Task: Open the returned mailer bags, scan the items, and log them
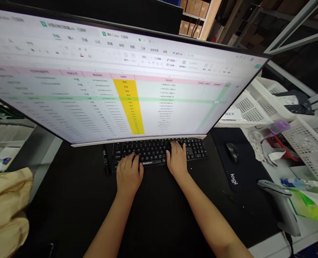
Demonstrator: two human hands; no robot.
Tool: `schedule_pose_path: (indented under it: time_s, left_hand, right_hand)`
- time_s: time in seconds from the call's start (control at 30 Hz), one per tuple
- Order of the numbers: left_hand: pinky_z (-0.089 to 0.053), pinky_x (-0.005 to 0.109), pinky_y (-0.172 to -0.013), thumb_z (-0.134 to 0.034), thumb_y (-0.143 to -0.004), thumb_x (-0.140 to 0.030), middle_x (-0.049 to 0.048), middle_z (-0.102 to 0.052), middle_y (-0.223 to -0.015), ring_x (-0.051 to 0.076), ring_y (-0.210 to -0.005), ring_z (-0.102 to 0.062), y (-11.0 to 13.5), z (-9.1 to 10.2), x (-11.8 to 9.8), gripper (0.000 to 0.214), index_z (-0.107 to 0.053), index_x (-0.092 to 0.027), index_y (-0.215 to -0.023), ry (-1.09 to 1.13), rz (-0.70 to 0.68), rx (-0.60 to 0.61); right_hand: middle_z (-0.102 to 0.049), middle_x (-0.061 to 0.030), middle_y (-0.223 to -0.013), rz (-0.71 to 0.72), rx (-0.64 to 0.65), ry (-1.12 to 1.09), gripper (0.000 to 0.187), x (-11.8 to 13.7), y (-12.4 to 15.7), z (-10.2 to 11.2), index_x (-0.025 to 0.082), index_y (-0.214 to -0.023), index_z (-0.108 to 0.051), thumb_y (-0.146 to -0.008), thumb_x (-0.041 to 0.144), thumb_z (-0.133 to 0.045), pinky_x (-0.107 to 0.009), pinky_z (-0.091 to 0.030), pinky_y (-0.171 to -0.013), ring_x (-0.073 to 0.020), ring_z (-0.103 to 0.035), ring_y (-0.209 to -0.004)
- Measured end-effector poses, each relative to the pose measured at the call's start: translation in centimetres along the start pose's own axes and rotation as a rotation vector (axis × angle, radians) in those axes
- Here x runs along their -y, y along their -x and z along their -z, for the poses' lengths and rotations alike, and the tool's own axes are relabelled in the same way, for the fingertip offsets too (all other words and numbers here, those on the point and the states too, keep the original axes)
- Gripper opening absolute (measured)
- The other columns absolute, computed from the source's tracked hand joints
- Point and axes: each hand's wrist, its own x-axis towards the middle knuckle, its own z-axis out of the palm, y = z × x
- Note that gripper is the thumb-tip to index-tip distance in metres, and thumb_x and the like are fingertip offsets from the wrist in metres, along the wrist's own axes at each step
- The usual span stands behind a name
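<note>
A black keyboard (pixel 153 150) lies on a dark desk mat (pixel 159 211) under a wide monitor (pixel 116 86) that shows a spreadsheet with a yellow column. My left hand (pixel 129 173) rests on the keyboard's left half, fingers stretched over the keys and holding nothing. Over the right half lies my right hand (pixel 177 160), fingers spread flat on the keys and also holding nothing.
A black mouse (pixel 232 152) sits on a black mouse pad (pixel 238 172) to the right. A grey barcode scanner (pixel 281 202) stands at the desk's right edge. White plastic baskets (pixel 306 143) fill the right side. A beige bag (pixel 5 204) lies at the left.
</note>
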Motion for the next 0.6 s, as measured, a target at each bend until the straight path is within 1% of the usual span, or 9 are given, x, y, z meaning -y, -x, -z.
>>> schedule_pose_path:
  time_s: [0.1,0.2,0.27,0.33,0.47,0.6]
  left_hand:
    - [-0.041,0.056,-0.109,-0.051,-0.094,-0.024,0.0189,-0.065,-0.132,0.036,-0.122,-0.059,0.0,-0.1,-0.4,0.034,-0.066,-0.015,-0.124,-0.013,0.015,0.015]
    - [-0.037,0.061,-0.111,-0.05,-0.095,-0.025,0.0206,-0.063,-0.136,0.037,-0.125,-0.058,0.3,0.1,-1.1,0.036,-0.065,-0.014,-0.127,-0.039,0.069,0.045]
    - [-0.033,0.064,-0.113,-0.05,-0.097,-0.027,0.0222,-0.06,-0.141,0.039,-0.128,-0.056,0.5,0.3,-1.6,0.039,-0.063,-0.013,-0.13,-0.067,0.097,0.083]
    - [-0.031,0.066,-0.115,-0.05,-0.099,-0.033,0.0236,-0.057,-0.145,0.04,-0.132,-0.053,0.7,0.6,-1.9,0.043,-0.061,-0.011,-0.134,-0.114,0.098,0.117]
    - [-0.03,0.065,-0.116,-0.048,-0.1,-0.04,0.024,-0.054,-0.148,0.039,-0.135,-0.051,0.7,1.0,-1.7,0.048,-0.058,-0.011,-0.138,-0.176,0.092,0.137]
    - [-0.032,0.063,-0.117,-0.051,-0.098,-0.045,0.0248,-0.053,-0.149,0.04,-0.137,-0.05,0.7,1.4,-1.4,0.052,-0.058,-0.012,-0.138,-0.145,0.098,0.113]
  right_hand:
    - [-0.059,-0.0183,-0.14,0.025,-0.047,0.032,0.046,0.3,0.5,-0.4,0.01,-0.14,-0.052,-0.104,0.033,-0.036,-0.06,-0.022,-0.124,-0.031,-0.045,-0.14]
    - [-0.055,-0.019,-0.142,0.09,-0.078,0.055,0.045,0.8,1.3,-0.9,0.012,-0.139,-0.053,-0.103,0.034,-0.039,-0.06,-0.025,-0.122,-0.0312,-0.044,-0.139]
    - [-0.055,-0.0189,-0.141,0.145,-0.094,0.054,0.043,1.2,2.0,-1.3,0.012,-0.137,-0.054,-0.102,0.035,-0.041,-0.059,-0.026,-0.121,-0.0309,-0.045,-0.138]
    - [-0.056,-0.0185,-0.139,0.181,-0.115,0.044,0.043,1.3,2.4,-1.7,0.013,-0.137,-0.055,-0.102,0.035,-0.043,-0.059,-0.028,-0.12,-0.031,-0.046,-0.136]
    - [-0.055,-0.0196,-0.139,0.194,-0.119,0.019,0.045,1.3,2.6,-2.3,0.013,-0.139,-0.053,-0.1,0.034,-0.043,-0.059,-0.032,-0.118,-0.0317,-0.046,-0.135]
    - [-0.056,-0.0198,-0.138,0.242,-0.12,0.047,0.043,1.6,2.7,-2.1,0.012,-0.137,-0.055,-0.1,0.031,-0.045,-0.057,-0.033,-0.118,-0.0314,-0.046,-0.134]
